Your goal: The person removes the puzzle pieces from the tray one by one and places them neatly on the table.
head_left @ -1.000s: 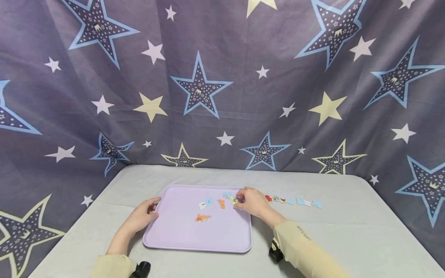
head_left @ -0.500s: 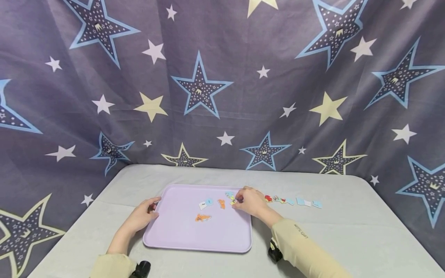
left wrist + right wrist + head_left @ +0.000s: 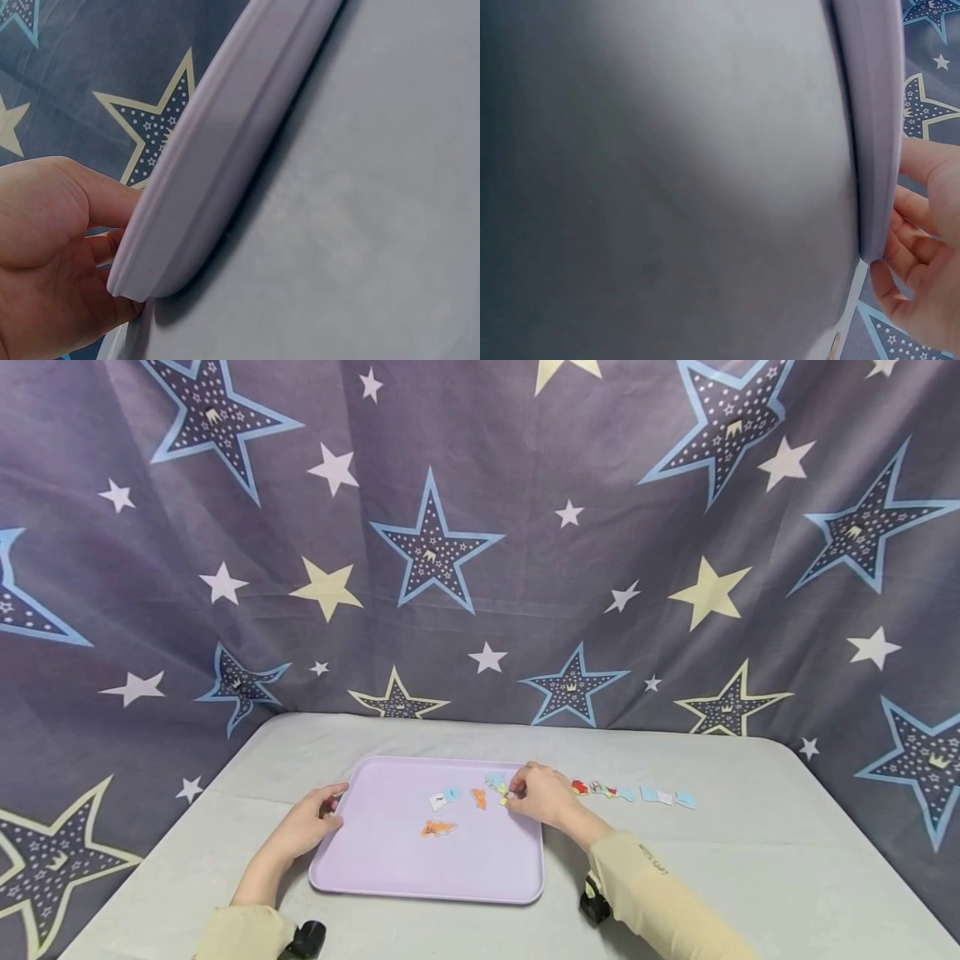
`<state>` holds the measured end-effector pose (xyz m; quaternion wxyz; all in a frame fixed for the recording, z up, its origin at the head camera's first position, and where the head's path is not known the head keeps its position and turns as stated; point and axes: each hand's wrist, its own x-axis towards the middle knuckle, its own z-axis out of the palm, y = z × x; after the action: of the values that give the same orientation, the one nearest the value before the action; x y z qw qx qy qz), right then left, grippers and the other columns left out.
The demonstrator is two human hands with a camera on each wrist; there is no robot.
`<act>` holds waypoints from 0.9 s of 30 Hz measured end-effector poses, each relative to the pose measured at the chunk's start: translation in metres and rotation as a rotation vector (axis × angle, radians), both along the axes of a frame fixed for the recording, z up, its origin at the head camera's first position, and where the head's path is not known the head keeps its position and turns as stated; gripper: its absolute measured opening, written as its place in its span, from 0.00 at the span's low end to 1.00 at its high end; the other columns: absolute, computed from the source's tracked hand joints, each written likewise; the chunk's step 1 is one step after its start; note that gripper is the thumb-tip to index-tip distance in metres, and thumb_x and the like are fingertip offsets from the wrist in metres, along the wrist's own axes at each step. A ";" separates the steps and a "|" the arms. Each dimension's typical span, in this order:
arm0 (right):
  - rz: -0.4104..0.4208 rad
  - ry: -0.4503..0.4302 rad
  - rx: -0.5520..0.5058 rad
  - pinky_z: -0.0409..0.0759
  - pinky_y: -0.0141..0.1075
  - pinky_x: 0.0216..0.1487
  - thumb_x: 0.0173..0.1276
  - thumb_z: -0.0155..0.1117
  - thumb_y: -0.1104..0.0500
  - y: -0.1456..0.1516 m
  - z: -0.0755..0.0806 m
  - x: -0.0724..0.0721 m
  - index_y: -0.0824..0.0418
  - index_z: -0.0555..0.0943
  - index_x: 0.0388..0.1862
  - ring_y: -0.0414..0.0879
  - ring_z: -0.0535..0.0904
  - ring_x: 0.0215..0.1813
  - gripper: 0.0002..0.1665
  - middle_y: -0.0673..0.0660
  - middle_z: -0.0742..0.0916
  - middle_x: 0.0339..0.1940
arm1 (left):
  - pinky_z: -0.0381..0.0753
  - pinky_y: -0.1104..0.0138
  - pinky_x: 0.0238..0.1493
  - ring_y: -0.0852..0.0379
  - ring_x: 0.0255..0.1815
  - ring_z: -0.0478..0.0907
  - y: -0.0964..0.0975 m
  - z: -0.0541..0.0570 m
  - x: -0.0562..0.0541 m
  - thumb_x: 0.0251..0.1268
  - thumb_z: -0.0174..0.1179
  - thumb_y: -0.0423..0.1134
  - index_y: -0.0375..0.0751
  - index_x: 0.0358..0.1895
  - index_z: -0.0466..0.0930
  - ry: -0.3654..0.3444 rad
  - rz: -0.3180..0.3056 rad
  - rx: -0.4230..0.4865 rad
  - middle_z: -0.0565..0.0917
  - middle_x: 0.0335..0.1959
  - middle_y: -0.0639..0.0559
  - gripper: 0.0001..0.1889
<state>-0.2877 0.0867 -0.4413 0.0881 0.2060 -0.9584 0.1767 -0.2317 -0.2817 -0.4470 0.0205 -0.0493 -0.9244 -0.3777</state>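
Observation:
A lilac tray point(image 3: 420, 868) lies on the table. My left hand point(image 3: 303, 822) holds its left rim, thumb over the edge, the other fingers partly hidden behind it in the left wrist view. Over the tray's upper right corner, my right hand point(image 3: 543, 795) pinches a small yellow puzzle piece point(image 3: 504, 799) that its fingers mostly cover. Touching or just beside it is a light blue and yellow piece point(image 3: 493, 781). In the right wrist view the tray's wall point(image 3: 874, 112) hides the fingertips. Nearby in the tray lie an orange piece point(image 3: 478, 799), an orange animal-like piece point(image 3: 438, 828) and a white-and-blue pair point(image 3: 444, 798).
Right of the tray, a row of flat pieces lies on the grey table point(image 3: 720, 877): red ones point(image 3: 580, 787), multicoloured ones point(image 3: 603, 790) and light blue and white ones point(image 3: 664, 797). A star-patterned curtain point(image 3: 480, 568) stands behind the table.
My right fingers shift slightly left, then slightly back right, at the small pieces. The left hand stays on the tray's rim, and the other pieces keep their places.

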 end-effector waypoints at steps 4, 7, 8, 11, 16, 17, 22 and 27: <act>0.010 -0.023 -0.011 0.70 0.33 0.31 0.44 0.69 0.49 0.002 0.003 0.003 0.51 0.80 0.26 0.37 0.74 0.27 0.11 0.41 0.80 0.23 | 0.66 0.65 0.38 0.54 0.36 0.65 -0.001 -0.001 -0.001 0.52 0.55 0.26 0.27 0.60 0.65 0.000 -0.002 0.004 0.71 0.38 0.44 0.27; 0.024 -0.035 -0.029 0.71 0.32 0.31 0.45 0.69 0.50 0.004 0.004 0.005 0.51 0.80 0.28 0.37 0.76 0.28 0.11 0.40 0.82 0.22 | 0.65 0.64 0.38 0.54 0.36 0.65 -0.001 0.000 0.000 0.52 0.55 0.26 0.26 0.60 0.65 0.002 -0.002 0.010 0.71 0.37 0.44 0.27; 0.028 -0.040 -0.037 0.71 0.32 0.30 0.45 0.68 0.50 0.005 0.005 0.005 0.51 0.80 0.29 0.36 0.77 0.28 0.11 0.40 0.83 0.22 | 0.65 0.64 0.38 0.54 0.36 0.65 -0.001 0.001 0.000 0.52 0.55 0.26 0.26 0.60 0.65 0.003 -0.002 0.011 0.71 0.37 0.44 0.27; 0.042 -0.043 -0.067 0.70 0.31 0.29 0.46 0.68 0.51 0.009 0.006 0.007 0.51 0.80 0.29 0.35 0.75 0.26 0.11 0.40 0.82 0.22 | 0.65 0.64 0.38 0.53 0.36 0.65 0.000 0.001 0.000 0.52 0.55 0.26 0.26 0.60 0.65 0.000 -0.001 0.010 0.71 0.37 0.44 0.27; 0.070 -0.045 -0.110 0.70 0.30 0.29 0.47 0.69 0.51 0.016 0.007 0.011 0.52 0.81 0.30 0.33 0.73 0.24 0.11 0.40 0.82 0.22 | 0.66 0.64 0.39 0.53 0.36 0.65 -0.001 0.000 0.000 0.53 0.55 0.26 0.26 0.60 0.65 0.001 -0.004 0.010 0.71 0.37 0.44 0.27; 0.072 -0.048 -0.112 0.70 0.29 0.29 0.47 0.69 0.51 0.017 0.008 0.011 0.52 0.81 0.31 0.32 0.73 0.24 0.11 0.40 0.81 0.22 | 0.66 0.64 0.39 0.53 0.37 0.65 -0.001 -0.001 -0.001 0.53 0.55 0.26 0.26 0.60 0.65 0.002 -0.006 0.011 0.71 0.37 0.44 0.27; 0.080 -0.071 -0.136 0.70 0.29 0.31 0.48 0.68 0.53 0.029 0.010 0.014 0.52 0.80 0.31 0.33 0.73 0.25 0.11 0.41 0.80 0.22 | 0.66 0.64 0.39 0.54 0.37 0.65 -0.001 -0.002 -0.001 0.53 0.55 0.26 0.27 0.60 0.65 0.004 -0.006 0.008 0.71 0.37 0.45 0.27; 0.096 -0.055 -0.161 0.71 0.28 0.31 0.48 0.68 0.55 0.045 0.012 0.016 0.53 0.81 0.32 0.32 0.74 0.26 0.11 0.40 0.81 0.22 | 0.66 0.65 0.38 0.54 0.37 0.65 -0.002 -0.002 -0.002 0.53 0.54 0.27 0.27 0.60 0.65 0.001 -0.003 0.003 0.71 0.38 0.44 0.27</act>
<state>-0.2716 0.1322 -0.4292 0.0696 0.2391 -0.9322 0.2627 -0.2338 -0.2834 -0.4492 0.0205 -0.0510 -0.9238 -0.3789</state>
